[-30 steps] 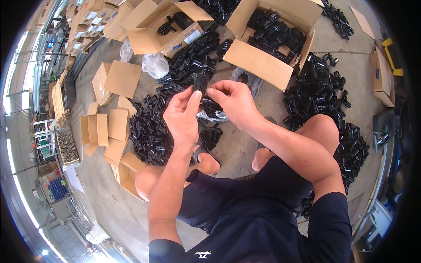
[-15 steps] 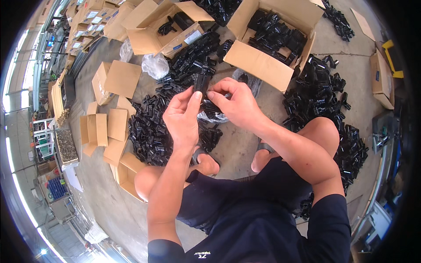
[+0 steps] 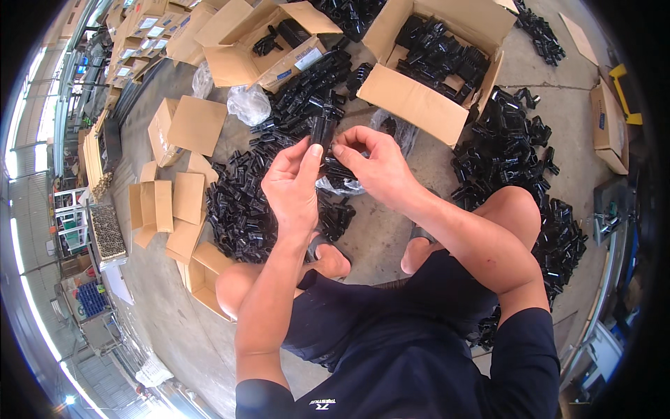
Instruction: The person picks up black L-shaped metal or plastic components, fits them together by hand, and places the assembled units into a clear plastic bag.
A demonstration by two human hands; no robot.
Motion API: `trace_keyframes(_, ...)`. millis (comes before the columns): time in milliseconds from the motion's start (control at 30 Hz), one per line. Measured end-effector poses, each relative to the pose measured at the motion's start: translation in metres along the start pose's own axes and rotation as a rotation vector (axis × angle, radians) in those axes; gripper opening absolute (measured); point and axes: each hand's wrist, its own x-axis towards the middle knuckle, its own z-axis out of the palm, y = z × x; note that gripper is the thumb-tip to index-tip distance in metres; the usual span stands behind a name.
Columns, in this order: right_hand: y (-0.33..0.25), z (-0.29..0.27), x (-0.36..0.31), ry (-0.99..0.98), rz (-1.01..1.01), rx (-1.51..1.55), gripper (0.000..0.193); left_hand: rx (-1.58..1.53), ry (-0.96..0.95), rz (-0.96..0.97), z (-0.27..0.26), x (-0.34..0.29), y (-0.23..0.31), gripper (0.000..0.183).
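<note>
One black part [image 3: 322, 131] is just above the middle of the frame, pinched in the left hand [image 3: 292, 178], whose thumb lies along the near side while the fingers curl around its left edge. Just to its right, the right hand [image 3: 377, 164] has thumb and forefinger drawn close together near the part; whether they grip something small cannot be told. Beneath the hands, a clear plastic bag [image 3: 342, 186] lies partly hidden. Left of centre, a heap of black parts [image 3: 237, 199] spreads over the concrete floor [image 3: 377, 234], and a second heap [image 3: 499, 153] runs down the right side. At the upper centre, an open cardboard box [image 3: 412, 105] holds more black parts; left of it, a smaller open carton [image 3: 230, 68] has a few inside. A crumpled plastic bundle [image 3: 249, 105] lies just below that carton.
</note>
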Motion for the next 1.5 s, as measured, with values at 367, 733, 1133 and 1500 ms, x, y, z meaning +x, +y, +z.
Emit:
trace_keyframes(367, -0.004, 0.001, -0.003, 0.002, 0.021, 0.016, 0.021, 0.004, -0.002, 0.007, 0.001, -0.001, -0.003, 0.025)
trace_keyframes(733, 0.004, 0.006, -0.004, 0.027, -0.046, 0.105, 0.022, -0.001, -0.009, 0.006, 0.002, -0.002, 0.000, 0.026)
trace_keyframes(1133, 0.008, 0.000, 0.001, -0.034, 0.092, 0.150, 0.022, 0.000, -0.021, 0.033, -0.001, -0.001, -0.006, 0.025)
trace_keyframes(1500, 0.004, 0.002, -0.002, -0.045, 0.035, 0.225, 0.016, -0.019, -0.015, 0.018, 0.000, -0.002, -0.002, 0.025)
